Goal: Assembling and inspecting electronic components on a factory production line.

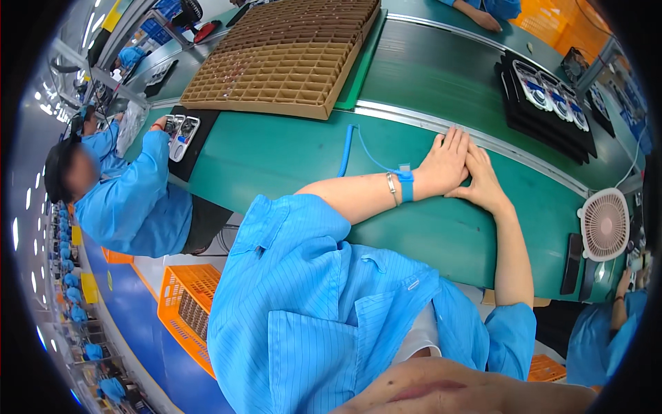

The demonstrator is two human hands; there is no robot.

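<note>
Tabletop, green and smooth, lies beneath the hands, in front of the wearer. Both hands meet on it, right of centre, beside a metal rail. The left hand is flat, its fingers close together and its fingertips at the rail; the right hand touches it from the side, its thumb set apart from its fingers. I see nothing pinched between them, though I cannot tell what the palms cover.

On the left wrist are a blue strap and a bracelet; a blue cord lies near the strap. The wearer's shirt is blue and striped, with a small pale tag on the chest, too small to read.

Farther off, at upper left, sits a brown divider box with many cells. Beyond the rail at right, white parts lie on black trays. A white fan stands at the right end, just beside a dark flat object; any markings on either are unclear.

At left, a co-worker in blue reaches to a white part. An orange crate stands below.
</note>
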